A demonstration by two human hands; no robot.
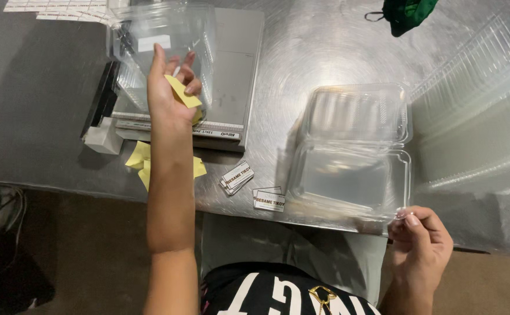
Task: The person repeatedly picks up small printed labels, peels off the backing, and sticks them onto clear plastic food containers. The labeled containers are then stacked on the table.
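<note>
The left hand [170, 93] reaches out over the steel table [301, 52], fingers curled loosely around a yellow backing strip [183, 93], close against a clear container [167, 41]. The right hand [419, 239] pinches the near corner of the open clamshell box [354, 157] between thumb and fingertips. Steadying that corner firmly should stop the light box sliding; small printed labels [236, 177] lie just beside it

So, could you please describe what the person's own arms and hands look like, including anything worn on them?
Both forearms are bare, with no sleeves reaching into view and no gloves, watch or bracelets visible. The left hand shows no rings on its fingers. The right hand has a pale, glossy nail on the thumb. Lower down, the person wears a black top with large white lettering and a small gold ornament.
</note>
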